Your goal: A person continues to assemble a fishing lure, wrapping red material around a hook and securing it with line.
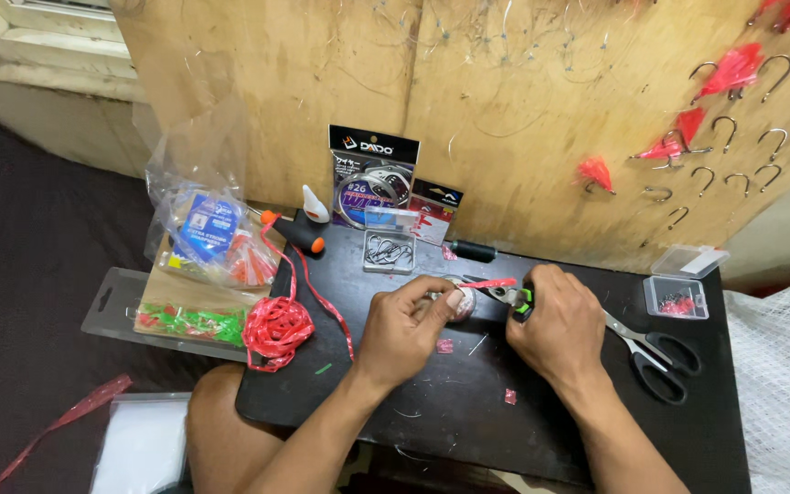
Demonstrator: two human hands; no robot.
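My left hand point(406, 329) pinches a small silvery piece point(462, 304) with a strip of red ribbon point(488, 284) running from it. My right hand point(555, 325) is closed around small pliers with green and black handles point(516, 300), whose jaws meet the ribbon and the piece. Both hands hover over a black tabletop point(468, 412). A bundle of red ribbon point(276, 331) lies at the table's left edge, its tail trailing toward the hands.
Black scissors point(656, 357) lie right of my right hand. A clear box of hooks point(389, 252), a wire packet point(372, 178), a glue bottle point(314, 205) and small clear boxes point(678, 295) stand behind. Bagged tackle point(208, 233) lies left. Hooks with red tassels point(729, 73) hang on the plywood board.
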